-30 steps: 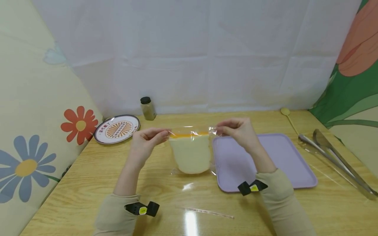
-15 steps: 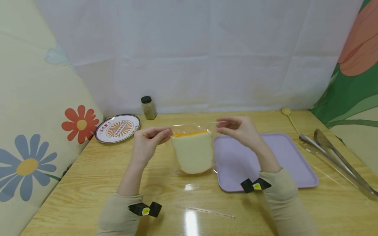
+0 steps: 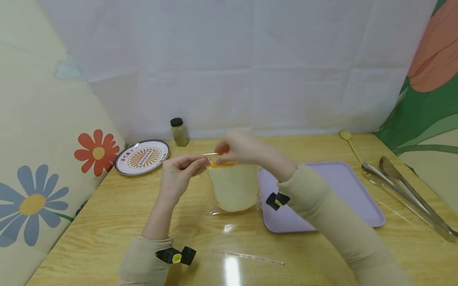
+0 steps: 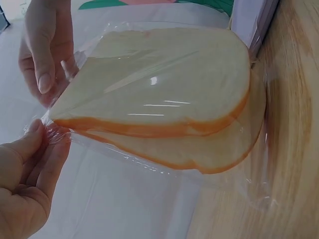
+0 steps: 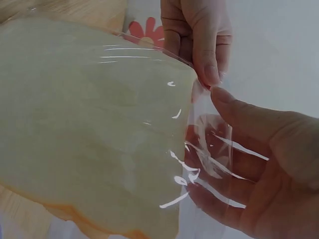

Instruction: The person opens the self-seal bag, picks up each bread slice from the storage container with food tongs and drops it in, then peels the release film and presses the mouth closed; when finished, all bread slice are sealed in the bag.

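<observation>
A clear plastic bag holds bread slices with orange-brown crusts, upright over the table. At the bag's upper left corner, my left hand pinches the gathered plastic between thumb and fingers. My right hand is close beside it at the top edge. In the right wrist view, that hand's thumb lies at the bag's edge near the left fingertips, with its other fingers behind the clear film. The left wrist view shows two slices overlapping inside the bag.
A purple tray lies to the right, with metal tongs and a gold spoon beyond. A patterned plate and a black-capped jar stand at the back left. A thin strip lies in front.
My right hand has moved left along the bag's top edge, from the right corner to beside my left hand. The left hand keeps its pinch, almost still.
</observation>
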Available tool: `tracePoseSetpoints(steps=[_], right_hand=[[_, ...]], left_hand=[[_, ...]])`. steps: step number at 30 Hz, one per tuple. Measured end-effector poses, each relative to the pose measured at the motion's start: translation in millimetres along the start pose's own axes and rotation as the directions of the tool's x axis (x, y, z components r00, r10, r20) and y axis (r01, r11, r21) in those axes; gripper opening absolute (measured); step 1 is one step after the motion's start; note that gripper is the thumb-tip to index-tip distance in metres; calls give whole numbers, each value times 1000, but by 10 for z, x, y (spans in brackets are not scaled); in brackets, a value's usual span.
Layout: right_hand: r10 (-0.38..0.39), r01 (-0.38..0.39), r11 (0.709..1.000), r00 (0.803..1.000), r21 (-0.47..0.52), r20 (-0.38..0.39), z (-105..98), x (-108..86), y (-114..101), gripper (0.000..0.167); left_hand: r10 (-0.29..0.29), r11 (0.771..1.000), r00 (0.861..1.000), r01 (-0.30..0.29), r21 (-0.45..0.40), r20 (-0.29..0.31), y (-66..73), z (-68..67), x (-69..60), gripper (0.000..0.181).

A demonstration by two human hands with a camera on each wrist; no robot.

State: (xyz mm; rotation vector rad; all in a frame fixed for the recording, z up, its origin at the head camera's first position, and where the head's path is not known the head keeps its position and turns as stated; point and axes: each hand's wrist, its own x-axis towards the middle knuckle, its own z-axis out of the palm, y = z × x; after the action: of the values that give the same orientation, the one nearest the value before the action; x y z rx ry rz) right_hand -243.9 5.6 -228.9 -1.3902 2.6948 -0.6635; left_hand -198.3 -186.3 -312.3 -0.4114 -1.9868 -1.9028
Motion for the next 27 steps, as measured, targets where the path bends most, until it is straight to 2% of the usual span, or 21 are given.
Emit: tracePoseSetpoints(steps=[3,8,15,20,27], right_hand=[[7,-7,1000,1000,-19,18,18,86,-55,13],[29,-29,999,999,-22,15,51,130,-73,9],[-28,25,997,999,-75,-34,91,118,-65,11],[-26,25,999,999,-38,-22,72,77,-17,9],[-2,2,1000,1000,29,6,-17,-45,158,4]], left_hand=[[-2,1000,1000,2,19,-3,2,6,-3,21],[-10,1000,1000,10,22,-5,5,12,-3,22],[-15,999,1000,16,48,-17,7,33,-6,19],[-12,999,1000,12,48,-4,8,48,-9,20],[-8,999,1000,8,40,-20,3,16,2,20]])
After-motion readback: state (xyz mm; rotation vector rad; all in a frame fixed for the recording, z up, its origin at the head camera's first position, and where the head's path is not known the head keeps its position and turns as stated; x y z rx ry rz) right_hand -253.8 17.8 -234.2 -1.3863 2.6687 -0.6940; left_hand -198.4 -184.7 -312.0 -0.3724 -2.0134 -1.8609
